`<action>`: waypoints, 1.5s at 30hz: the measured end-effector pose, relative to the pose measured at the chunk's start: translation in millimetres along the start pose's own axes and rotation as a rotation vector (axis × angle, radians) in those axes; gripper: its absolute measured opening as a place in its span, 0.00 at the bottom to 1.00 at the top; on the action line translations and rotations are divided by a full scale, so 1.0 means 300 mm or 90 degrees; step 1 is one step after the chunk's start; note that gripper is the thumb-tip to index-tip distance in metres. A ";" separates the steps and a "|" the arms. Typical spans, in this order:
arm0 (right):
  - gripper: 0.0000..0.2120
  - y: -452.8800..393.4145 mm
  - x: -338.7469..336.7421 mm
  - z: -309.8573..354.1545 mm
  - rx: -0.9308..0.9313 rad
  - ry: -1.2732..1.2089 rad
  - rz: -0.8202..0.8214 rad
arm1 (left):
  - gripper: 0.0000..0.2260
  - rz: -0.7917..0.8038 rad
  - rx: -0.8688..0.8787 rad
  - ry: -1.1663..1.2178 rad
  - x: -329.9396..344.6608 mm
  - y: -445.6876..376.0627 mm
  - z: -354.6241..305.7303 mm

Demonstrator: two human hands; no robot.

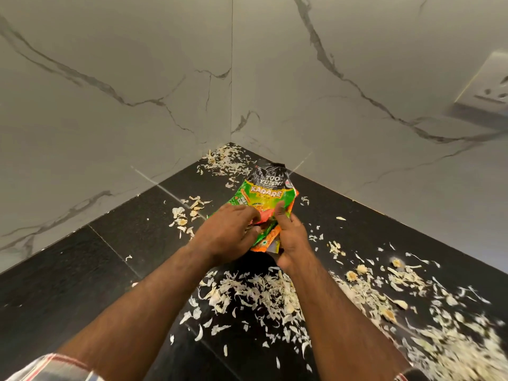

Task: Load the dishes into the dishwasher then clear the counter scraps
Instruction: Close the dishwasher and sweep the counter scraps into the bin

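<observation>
Both hands worked one snack packet (264,196) held just above the black counter (115,243), close to the wall corner (231,138). Left hand (228,237) had fingers curled onto the packet's lower left; right hand (291,237) gripped the lower right edge, thumb pressed on the green front. Neither hand was released.

Judgement: the scraps-clearing step was in hand, packet apparently serving as a scoop or bag. To do it well, the person needed to hold the mouth wide with one hand, keep the rim low against the counter, and sweep peels in with the other hand's edge. Slow strokes mattered; the flakes looked light and would scatter. Start with the big pile, corner bits last.

Counts:
- snack packet: one, possibly a second orange wrapper (268,239) tucked beneath; couldn't tell.
- garlic peels (258,292): too many to count; roughly four clusters — corner, left of packet, centre front, right side.
- wall socket (492,89): one.
- dishes, dishwasher: none in view.
</observation>
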State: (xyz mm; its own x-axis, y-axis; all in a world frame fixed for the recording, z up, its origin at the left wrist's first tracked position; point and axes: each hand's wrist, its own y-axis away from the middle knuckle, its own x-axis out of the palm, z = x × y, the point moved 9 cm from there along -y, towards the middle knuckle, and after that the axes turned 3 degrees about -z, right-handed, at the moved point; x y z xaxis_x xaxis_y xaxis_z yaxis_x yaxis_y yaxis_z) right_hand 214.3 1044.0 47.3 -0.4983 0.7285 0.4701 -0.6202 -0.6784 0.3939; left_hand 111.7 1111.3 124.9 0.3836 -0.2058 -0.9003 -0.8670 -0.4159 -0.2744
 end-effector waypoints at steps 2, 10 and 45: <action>0.18 0.051 0.009 0.008 -0.004 0.008 0.012 | 0.14 -0.016 0.038 -0.004 -0.016 0.025 -0.039; 0.21 0.214 -0.057 -0.001 -0.035 0.037 -0.051 | 0.14 -0.156 -0.096 0.113 -0.069 0.156 -0.035; 0.16 0.989 -0.581 -0.242 -0.052 0.145 -0.077 | 0.17 -0.139 -0.622 0.856 0.274 0.960 -0.509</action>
State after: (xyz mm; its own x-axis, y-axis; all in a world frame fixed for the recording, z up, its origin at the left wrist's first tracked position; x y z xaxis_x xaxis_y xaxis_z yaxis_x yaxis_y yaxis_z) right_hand 73.1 722.6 24.8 -0.5352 0.8127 0.2306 -0.7259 -0.5820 0.3665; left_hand -57.9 839.4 23.5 0.8911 -0.4184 0.1760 -0.4525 -0.7880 0.4176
